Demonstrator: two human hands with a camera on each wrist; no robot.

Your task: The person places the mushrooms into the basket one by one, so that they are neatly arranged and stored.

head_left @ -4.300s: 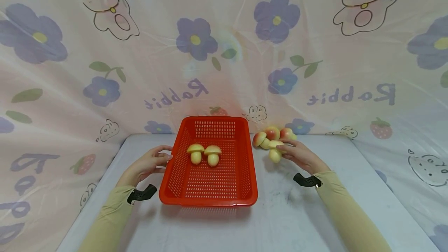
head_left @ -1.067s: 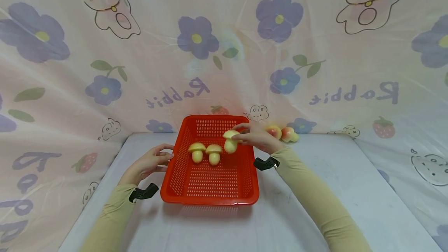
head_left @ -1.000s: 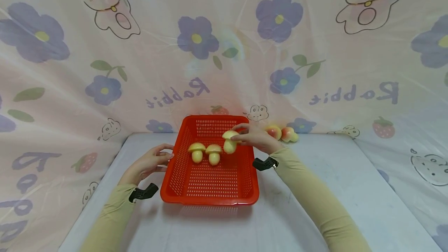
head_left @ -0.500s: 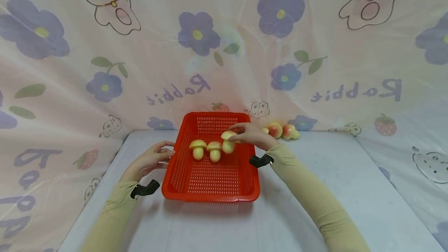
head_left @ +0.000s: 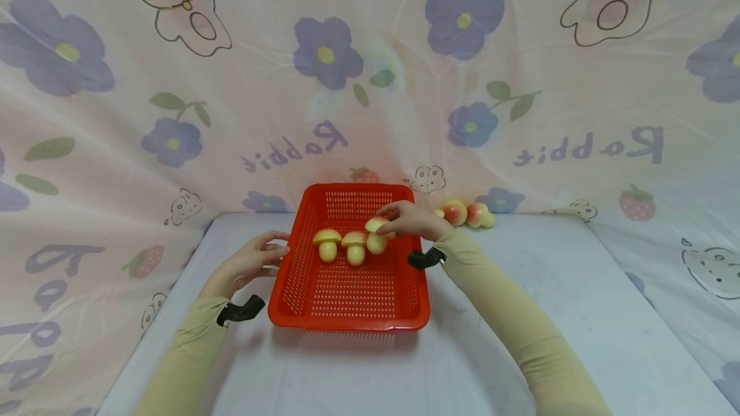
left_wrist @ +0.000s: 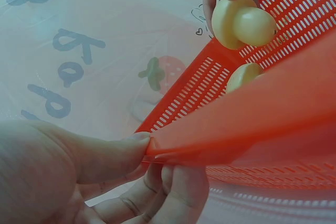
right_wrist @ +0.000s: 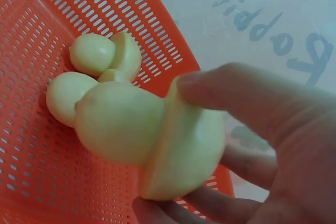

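My right hand [head_left: 413,220] grips a pale yellow toy mushroom [head_left: 377,242] by its cap, over the right half of a red slotted plastic basket [head_left: 352,303]. In the right wrist view, thumb and fingers span the cap of this mushroom [right_wrist: 126,124], stem toward the others. Two similar mushrooms, a left one [head_left: 327,252] and a middle one [head_left: 355,254], lie side by side inside the basket. My left hand [head_left: 248,265] holds the basket's left rim; the left wrist view shows the thumb [left_wrist: 115,156] on top and fingers beneath.
On the white table [head_left: 532,275], right of the basket, several red-and-yellow toy mushrooms [head_left: 455,212] lie near the back edge, partly hidden by my right hand. A patterned curtain [head_left: 393,82] with rabbits and flowers hangs close behind the table.
My right hand has carried the mushroom left from the pile on the table to over the basket. Lately it has edged closer to the other two. The left hand stays on the rim.
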